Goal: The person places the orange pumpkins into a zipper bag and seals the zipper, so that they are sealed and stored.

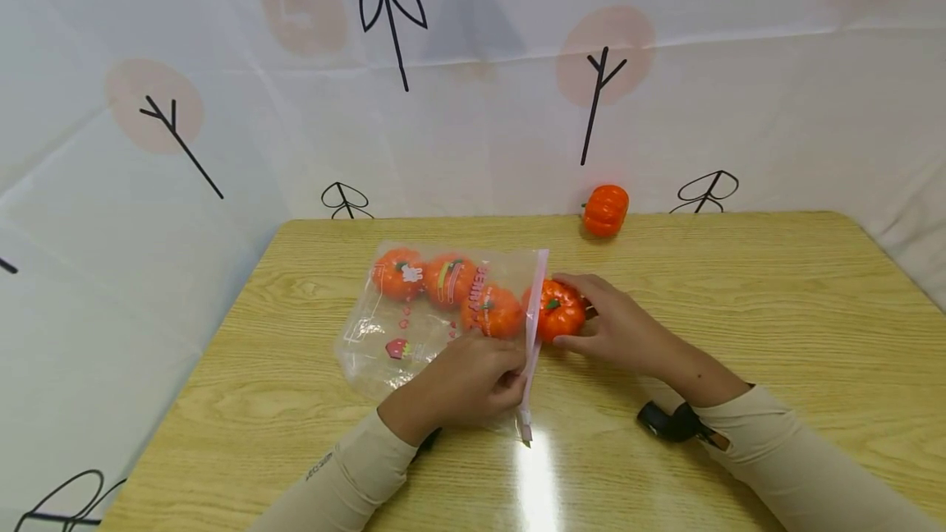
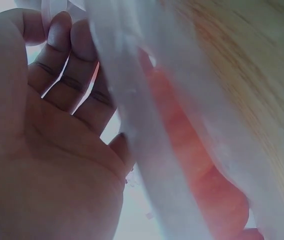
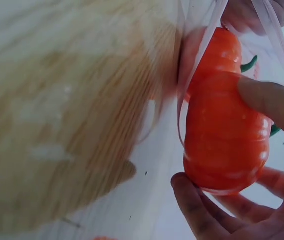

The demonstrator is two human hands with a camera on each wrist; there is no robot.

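A clear zip bag [image 1: 432, 360] with printed hearts and a pink zip edge lies on the table, its mouth facing right. Three small orange pumpkins [image 1: 399, 273] show through the plastic. My left hand [image 1: 469, 376] pinches the near part of the bag's edge between thumb and fingers. In the left wrist view, the mouth gapes beside that hand. My right hand [image 1: 621, 325] grips another orange pumpkin [image 3: 227, 140] with a green stem, thumb on one side and fingers on the other. In the right wrist view, this pumpkin is partly inside the mouth, close against a pumpkin further in.
One more orange pumpkin [image 1: 606, 210] lies on its side near the back edge of the wooden table [image 1: 776, 286]. A white patterned cloth [image 1: 480, 130] hangs behind and at the left. A black wrist device [image 1: 668, 421] sits under the right forearm.
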